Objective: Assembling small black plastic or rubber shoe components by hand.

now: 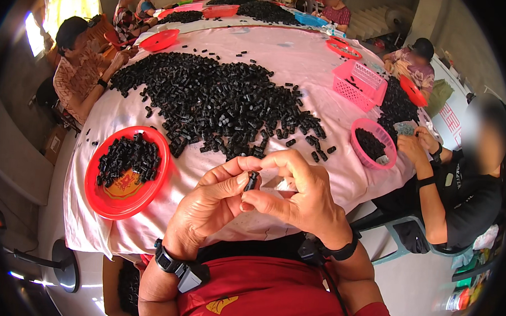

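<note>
Above the table's near edge, a small black plastic cylinder [251,181] is held between my two hands. My left hand [208,204] pinches it with the thumb and fingertips. On the other side my right hand [302,191] curves in, its thumb at the lower end of the piece and its index finger by the top. Something pale shows behind my right fingers; I cannot tell what it is. Just beyond my hands spreads a large heap of similar black cylinders [210,99]. A red round tray [123,211] left of my hands carries more of them.
Pink cloth [342,179] covers the table. To the right stand a round pink basket [388,162] of black pieces and a rectangular pink basket [351,97]. A co-worker in black [466,195] sits at the right, another person [75,82] at the left, several farther back.
</note>
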The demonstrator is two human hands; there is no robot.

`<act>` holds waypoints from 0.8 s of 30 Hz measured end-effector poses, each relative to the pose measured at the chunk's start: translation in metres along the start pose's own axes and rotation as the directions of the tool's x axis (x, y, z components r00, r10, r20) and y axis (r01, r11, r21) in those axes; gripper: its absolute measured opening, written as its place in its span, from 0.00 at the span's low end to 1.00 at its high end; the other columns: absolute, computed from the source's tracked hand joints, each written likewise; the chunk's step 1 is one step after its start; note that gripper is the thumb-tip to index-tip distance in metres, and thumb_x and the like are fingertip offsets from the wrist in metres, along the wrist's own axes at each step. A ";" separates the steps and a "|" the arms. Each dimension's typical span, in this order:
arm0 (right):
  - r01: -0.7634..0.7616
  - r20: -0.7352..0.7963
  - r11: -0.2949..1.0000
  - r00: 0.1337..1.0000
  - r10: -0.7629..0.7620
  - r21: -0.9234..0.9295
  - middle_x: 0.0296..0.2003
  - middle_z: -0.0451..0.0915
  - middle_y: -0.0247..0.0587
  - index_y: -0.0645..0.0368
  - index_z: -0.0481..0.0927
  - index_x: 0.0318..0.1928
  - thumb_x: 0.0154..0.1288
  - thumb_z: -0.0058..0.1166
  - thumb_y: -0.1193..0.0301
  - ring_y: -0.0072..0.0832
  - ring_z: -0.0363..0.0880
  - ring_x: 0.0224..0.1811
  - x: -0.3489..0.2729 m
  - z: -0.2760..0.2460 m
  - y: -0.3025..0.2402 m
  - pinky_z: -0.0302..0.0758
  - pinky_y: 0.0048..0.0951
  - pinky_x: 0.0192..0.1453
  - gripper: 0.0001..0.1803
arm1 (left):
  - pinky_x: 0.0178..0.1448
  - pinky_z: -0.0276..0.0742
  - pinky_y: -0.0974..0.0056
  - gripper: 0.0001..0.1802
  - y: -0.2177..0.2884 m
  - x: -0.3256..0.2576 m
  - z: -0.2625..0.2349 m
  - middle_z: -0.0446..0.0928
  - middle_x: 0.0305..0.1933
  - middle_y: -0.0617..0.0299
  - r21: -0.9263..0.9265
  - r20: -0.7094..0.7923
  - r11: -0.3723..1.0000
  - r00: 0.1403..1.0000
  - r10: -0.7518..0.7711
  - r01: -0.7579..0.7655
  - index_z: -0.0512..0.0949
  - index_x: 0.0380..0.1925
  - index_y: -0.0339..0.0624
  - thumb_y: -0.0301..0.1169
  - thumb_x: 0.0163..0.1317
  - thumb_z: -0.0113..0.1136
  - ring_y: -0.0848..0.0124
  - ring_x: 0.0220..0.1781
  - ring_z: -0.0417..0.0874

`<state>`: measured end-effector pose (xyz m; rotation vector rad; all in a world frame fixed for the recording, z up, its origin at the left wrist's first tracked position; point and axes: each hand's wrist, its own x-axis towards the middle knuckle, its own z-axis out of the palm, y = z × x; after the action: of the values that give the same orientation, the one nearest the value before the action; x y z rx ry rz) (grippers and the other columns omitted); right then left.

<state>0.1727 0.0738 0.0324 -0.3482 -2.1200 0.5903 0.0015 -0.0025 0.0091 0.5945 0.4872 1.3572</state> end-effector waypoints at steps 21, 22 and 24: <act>-0.157 0.042 0.970 0.987 0.152 0.186 0.29 0.82 0.36 0.61 0.75 0.45 0.62 0.59 0.75 0.12 0.76 0.22 -0.005 -0.001 0.004 0.69 0.19 0.23 0.11 | 0.42 0.75 0.72 0.14 0.000 0.002 0.003 0.80 0.42 0.61 -0.005 0.063 0.997 0.995 0.073 -0.073 0.75 0.51 0.39 0.30 0.68 0.58 0.77 0.37 0.79; -0.194 0.019 0.967 0.981 0.194 0.165 0.28 0.82 0.36 0.61 0.75 0.44 0.62 0.59 0.75 0.12 0.76 0.22 -0.006 -0.001 0.003 0.70 0.19 0.23 0.11 | 0.42 0.75 0.73 0.15 0.000 0.000 0.005 0.80 0.43 0.61 0.070 0.049 0.988 0.989 0.136 -0.139 0.75 0.52 0.38 0.31 0.68 0.58 0.78 0.37 0.79; -0.169 -0.008 0.966 0.985 0.174 0.197 0.27 0.82 0.36 0.61 0.75 0.43 0.62 0.60 0.74 0.13 0.76 0.22 -0.005 0.003 0.000 0.70 0.20 0.23 0.10 | 0.42 0.75 0.73 0.16 -0.001 0.001 0.003 0.80 0.43 0.61 0.133 0.051 0.977 0.985 0.164 -0.169 0.75 0.54 0.38 0.30 0.69 0.58 0.78 0.38 0.79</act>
<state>0.1732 0.0708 0.0276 -0.4278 -1.9990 0.8837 0.0045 -0.0015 0.0103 0.7883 0.5104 1.4755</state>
